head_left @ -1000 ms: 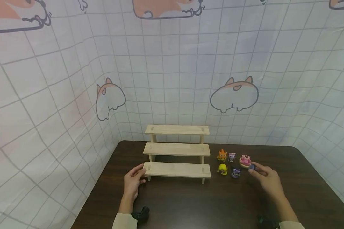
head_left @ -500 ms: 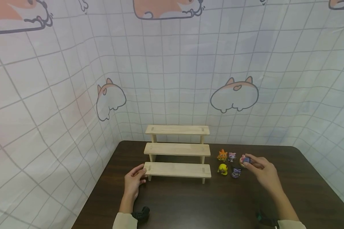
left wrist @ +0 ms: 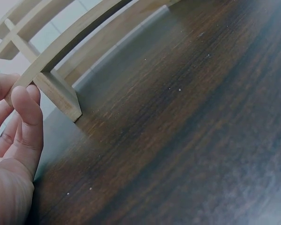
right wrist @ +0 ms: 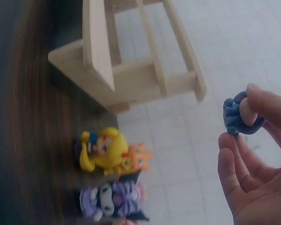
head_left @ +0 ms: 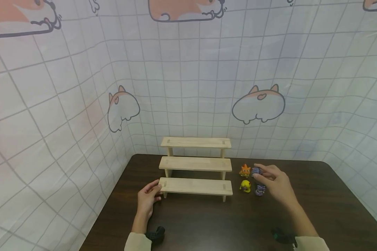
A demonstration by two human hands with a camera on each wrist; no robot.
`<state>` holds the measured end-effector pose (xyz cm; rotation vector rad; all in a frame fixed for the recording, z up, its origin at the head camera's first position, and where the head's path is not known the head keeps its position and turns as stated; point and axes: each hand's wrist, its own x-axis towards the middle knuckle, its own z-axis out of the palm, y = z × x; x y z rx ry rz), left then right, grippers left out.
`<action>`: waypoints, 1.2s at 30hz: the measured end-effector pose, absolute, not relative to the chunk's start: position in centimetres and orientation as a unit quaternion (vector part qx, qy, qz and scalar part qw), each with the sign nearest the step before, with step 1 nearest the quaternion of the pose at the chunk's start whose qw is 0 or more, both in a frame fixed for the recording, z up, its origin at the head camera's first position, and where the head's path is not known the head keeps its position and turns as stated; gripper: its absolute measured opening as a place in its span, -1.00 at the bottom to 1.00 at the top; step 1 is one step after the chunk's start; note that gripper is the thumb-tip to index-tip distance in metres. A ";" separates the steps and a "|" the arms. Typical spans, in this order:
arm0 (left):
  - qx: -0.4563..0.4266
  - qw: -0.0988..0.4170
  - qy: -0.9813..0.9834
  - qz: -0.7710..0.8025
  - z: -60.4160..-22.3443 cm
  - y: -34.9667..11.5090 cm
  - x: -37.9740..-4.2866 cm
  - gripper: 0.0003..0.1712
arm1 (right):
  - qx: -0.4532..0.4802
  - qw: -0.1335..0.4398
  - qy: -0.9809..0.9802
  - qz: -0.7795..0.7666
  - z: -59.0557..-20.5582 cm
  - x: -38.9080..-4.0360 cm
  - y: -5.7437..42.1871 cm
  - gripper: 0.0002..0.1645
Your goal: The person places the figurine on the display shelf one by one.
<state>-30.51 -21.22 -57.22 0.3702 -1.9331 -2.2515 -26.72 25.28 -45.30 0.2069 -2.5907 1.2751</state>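
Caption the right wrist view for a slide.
Right hand pinches a small blue toy; beyond, a tiered wooden stand, a yellow figurine and a purple figurine on the dark table.

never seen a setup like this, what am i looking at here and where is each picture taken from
There's no machine here, just a person's two bare hands. The wide picture is taken from the head, looking forward and down; the two close ones from the left and right wrists. On the dark table stands a three-step wooden stand. The left hand pinches its lowest step at the left end. The right hand holds a small blue figure. Right of the stand are an orange figure, a yellow figure and a purple figure; something pink beside them is mostly hidden.
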 end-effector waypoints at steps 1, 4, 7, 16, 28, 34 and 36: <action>0.124 0.076 -0.645 -0.750 -57.3 -21.2 -30.5 -0.53 | 0.076 0.123 -0.887 0.439 -45.2 -26.8 24.9 -0.43; 0.127 0.076 -0.645 -0.750 -57.3 -21.2 -30.4 -0.54 | 0.089 0.122 -0.883 0.444 -45.1 -27.1 23.8 -0.44; 0.129 0.077 -0.645 -0.749 -57.4 -21.2 -30.3 -0.54 | 0.101 0.121 -0.882 0.445 -45.0 -27.4 22.7 -0.45; 0.124 0.081 -0.643 -0.751 -57.6 -21.2 -30.4 -0.55 | 0.135 0.111 -0.869 0.462 -44.7 -28.5 19.4 -0.46; 0.126 0.079 -0.642 -0.752 -57.3 -21.3 -30.3 -0.55 | 0.171 0.079 -0.857 0.479 -44.2 -30.1 14.8 -0.46; 0.121 0.082 -0.646 -0.749 -57.2 -21.2 -30.3 -0.56 | 0.177 0.069 -0.855 0.483 -44.0 -30.8 12.6 -0.47; 0.120 0.084 -0.643 -0.752 -57.2 -21.2 -30.3 -0.57 | 0.187 0.068 -0.850 0.488 -44.0 -31.0 11.9 -0.47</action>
